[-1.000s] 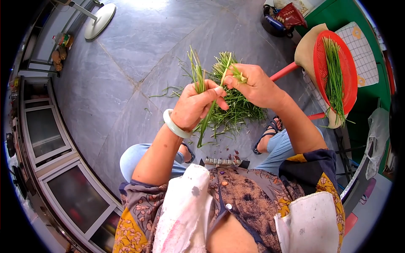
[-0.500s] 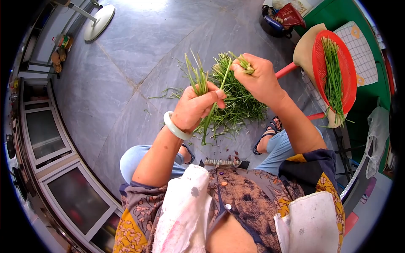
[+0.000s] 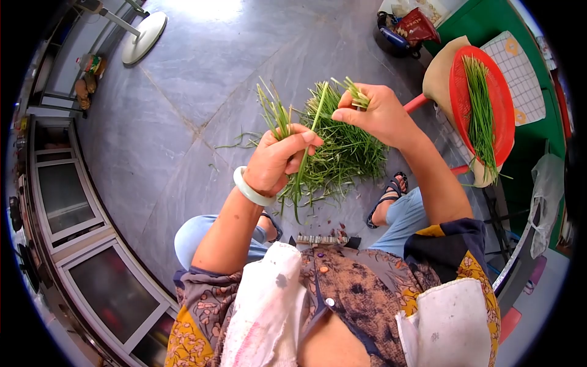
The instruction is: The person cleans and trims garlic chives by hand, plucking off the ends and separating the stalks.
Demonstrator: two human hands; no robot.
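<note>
My left hand (image 3: 276,154), with a pale bangle (image 3: 249,188) at its wrist, is closed around a thin bunch of garlic chives (image 3: 274,113). One longer stalk (image 3: 318,110) stands apart from that bunch, pinched between thumb and forefinger. To its right, my right hand (image 3: 384,116) is closed on several short chive stems (image 3: 354,95), whose cut-looking pale ends stick out past the fingers. Its thumb is a little apart from the pinched stalk. Below both hands, a heap of chives (image 3: 351,150) lies on the tiled floor, partly hidden by my left hand.
At the right, a red colander (image 3: 505,122) holds a bundle of long chives (image 3: 480,107). A green cabinet (image 3: 468,24) stands behind it, with a dark pot (image 3: 391,46) nearby. Glass-doored cabinets (image 3: 110,287) line the left, and a round white stand base (image 3: 145,40) sits farther off.
My left hand has shifted slightly left with its bunch and the single stalk. My right hand has moved slightly right and its fingers have loosened a little, widening the gap.
</note>
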